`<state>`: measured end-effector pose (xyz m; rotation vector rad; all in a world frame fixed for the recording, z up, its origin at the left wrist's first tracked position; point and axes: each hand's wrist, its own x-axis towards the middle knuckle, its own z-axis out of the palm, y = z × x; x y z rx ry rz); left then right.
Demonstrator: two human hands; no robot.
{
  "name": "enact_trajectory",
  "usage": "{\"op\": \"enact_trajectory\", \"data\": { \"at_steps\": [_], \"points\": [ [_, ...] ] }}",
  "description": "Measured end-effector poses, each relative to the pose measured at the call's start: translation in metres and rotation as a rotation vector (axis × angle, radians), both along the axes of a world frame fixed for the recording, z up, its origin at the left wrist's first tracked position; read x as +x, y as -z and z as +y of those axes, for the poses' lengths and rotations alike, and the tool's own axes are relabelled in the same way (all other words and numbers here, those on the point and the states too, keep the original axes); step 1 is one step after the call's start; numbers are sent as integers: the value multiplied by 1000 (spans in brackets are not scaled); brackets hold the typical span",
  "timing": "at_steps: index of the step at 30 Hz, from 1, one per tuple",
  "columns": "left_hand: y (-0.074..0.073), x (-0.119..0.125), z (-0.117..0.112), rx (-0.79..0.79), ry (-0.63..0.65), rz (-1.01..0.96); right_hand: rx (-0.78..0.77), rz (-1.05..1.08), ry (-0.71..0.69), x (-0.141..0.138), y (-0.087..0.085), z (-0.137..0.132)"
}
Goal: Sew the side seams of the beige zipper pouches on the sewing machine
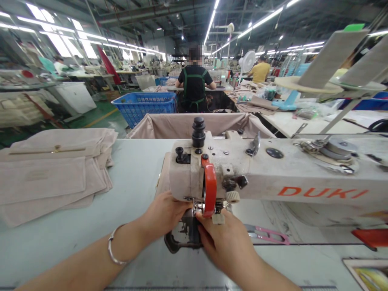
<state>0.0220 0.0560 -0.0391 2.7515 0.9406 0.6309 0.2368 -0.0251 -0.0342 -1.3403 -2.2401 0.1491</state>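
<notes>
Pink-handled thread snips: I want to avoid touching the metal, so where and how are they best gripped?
Probably by the pink handle, pinched from above and from the right: the thread snips lie flat with that end pointing right, while the metal blades point left, toward the right hand.

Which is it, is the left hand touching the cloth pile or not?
Apart. The head view shows pale tabletop between the left hand and the cloth pile.
</notes>
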Motion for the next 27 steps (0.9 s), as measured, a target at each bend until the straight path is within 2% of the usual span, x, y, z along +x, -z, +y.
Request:
{"op": "enact_trajectory", "data": {
  "at_steps": [4,7,11,13,15,18,22,27],
  "points": [
    [-1,0,4,15,21,68,-36,-16,15,-1,-3,1],
    [-16,7,-4,-4,-1,95,-41,-18,8,0,-2,1],
    [-42,16,-40,-136,-125,151,-1,81,-30,6,1,-2],
    [-49,15,-62,-202,-98,139,10,121,-52,8,2,-4],
    [-49,11,-82,-180,-57,148,6,137,-81,9,3,-5],
    [-41,5,-100,-10,-50,231,-7,161,-126,10,5,-6],
    [-28,3,-107,109,-68,258,-20,182,-160,14,0,-7],
    [-19,7,-110,107,-100,69,-74,69,-315,22,-9,-10]
  ]
}}
